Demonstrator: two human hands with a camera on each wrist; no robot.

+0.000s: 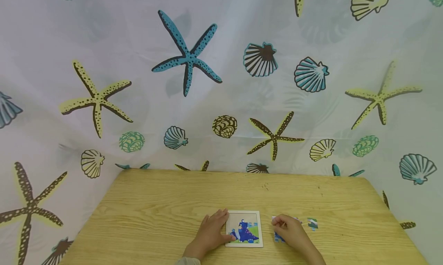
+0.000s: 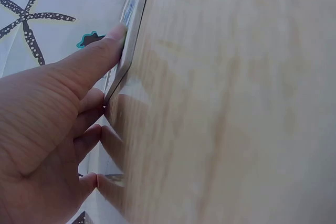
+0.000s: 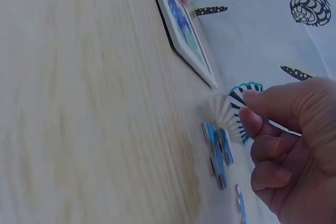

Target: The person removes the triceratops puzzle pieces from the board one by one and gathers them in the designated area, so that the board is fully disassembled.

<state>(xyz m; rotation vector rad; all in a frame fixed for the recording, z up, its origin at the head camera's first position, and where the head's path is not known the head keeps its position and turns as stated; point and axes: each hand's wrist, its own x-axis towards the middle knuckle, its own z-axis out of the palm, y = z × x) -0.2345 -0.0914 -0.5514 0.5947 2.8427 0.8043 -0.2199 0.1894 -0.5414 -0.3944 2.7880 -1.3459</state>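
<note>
A white-rimmed puzzle tray (image 1: 261, 234) lies on the wooden table, partly filled with pieces of a blue dinosaur picture (image 1: 246, 234). My left hand (image 1: 212, 232) holds the tray at its left side, thumb lying over the rim and the other fingers along the edge. In the left wrist view the thumb (image 2: 100, 51) presses the tray's rim. My right hand (image 1: 292, 231) is over loose puzzle pieces (image 1: 278, 238) right of the tray. In the right wrist view its thumb and forefinger tips are close together with nothing visible between them, beside blue pieces (image 3: 218, 153).
Another loose piece (image 1: 312, 223), green and white, lies right of the right hand. The wooden table (image 1: 155, 203) extends around the tray. A pale curtain (image 1: 221, 95) printed with starfish and shells stands behind it and at both sides.
</note>
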